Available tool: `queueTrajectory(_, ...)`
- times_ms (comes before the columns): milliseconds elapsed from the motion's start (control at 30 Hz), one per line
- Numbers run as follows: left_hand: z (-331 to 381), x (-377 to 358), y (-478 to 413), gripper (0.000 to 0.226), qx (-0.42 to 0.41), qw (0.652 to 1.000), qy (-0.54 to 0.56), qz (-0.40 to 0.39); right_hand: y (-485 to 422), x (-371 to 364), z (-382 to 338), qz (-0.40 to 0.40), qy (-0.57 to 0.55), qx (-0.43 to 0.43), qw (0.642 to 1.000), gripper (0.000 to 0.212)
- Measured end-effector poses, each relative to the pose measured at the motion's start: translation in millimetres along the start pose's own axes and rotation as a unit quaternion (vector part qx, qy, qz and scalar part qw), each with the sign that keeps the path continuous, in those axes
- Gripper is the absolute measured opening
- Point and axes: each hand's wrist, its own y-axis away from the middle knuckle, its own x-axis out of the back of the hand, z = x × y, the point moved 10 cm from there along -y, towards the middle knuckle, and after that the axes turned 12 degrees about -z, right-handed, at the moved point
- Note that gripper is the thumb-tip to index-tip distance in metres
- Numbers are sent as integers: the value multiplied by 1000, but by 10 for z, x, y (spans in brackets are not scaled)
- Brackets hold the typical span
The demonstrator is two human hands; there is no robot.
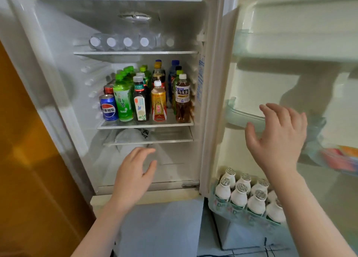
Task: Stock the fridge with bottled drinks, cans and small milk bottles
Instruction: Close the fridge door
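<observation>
left hand [133, 176] fingers spread, empty, low before fridge [58, 49], right hand [279, 140] spread, empty, by door shelf [244, 117], small milk bottles [240, 195] in bottom door bin [231, 212], Pepsi can [109, 108], 绿茶 green tea bottle [123, 100], 乌龙茶 bottle [182, 100] on middle shelf [145, 125]

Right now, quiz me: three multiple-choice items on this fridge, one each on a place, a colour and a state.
1. The milk bottles stand in: A the top shelf; B the lowest door bin; C the freezer.
2. The front can is: A blue; B green; C yellow.
3. The left hand and right hand: A grip cans; B grip bottles; C hold nothing.
Key: B, they fill that bin; A, its body is blue; C, both show open, empty fingers.
</observation>
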Motion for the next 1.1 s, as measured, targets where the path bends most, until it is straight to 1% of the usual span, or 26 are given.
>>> queueTrajectory(167, 234, -106, 109, 29, -32, 999, -2, -10, 76, -98, 89, -37, 51, -10, 998, 41)
queueTrajectory(300, 214, -93, 306, 28, -36, 999, 4, -19, 81, -100, 42, -69, 69, -23, 995, 45)
queueTrajectory(500, 112, 207, 644, 30, -28, 999, 26, -16, 127, -58, -122, -125, 89, -33, 988, 46)
queueTrajectory(633, -8, 476, 1011, 33, -16, 999, 30, -12, 184, -88, -327, -189, 128, -44, 973, 51)
queueTrajectory(733, -142, 644, 1317, 34, -1, 999, 36, -16, 284, -53, -547, -227, 148, -29, 962, 59)
queueTrajectory(800, -215, 754, 1492, 33, 4, 999, 31, -11, 389, 25, -721, -238, 128, -15, 963, 60)
queueTrajectory(867, -270, 841, 1628, 34, 10, 999, 30, -10, 535, 224, -891, -214, 67, -11, 974, 54)
queueTrajectory(967, -305, 940, 1805, 34, 11, 999, 44, -15, 846, 647, -1105, -147, -18, 12, 989, 44)
queueTrajectory(1033, -299, 972, 1909, 34, 4, 999, 49, -20, 1072, 1001, -1170, -85, -57, 21, 995, 38)
queueTrajectory(1100, -288, 985, 2010, 33, -4, 998, 55, -24, 1315, 1389, -1171, -9, -80, 5, 997, 32)
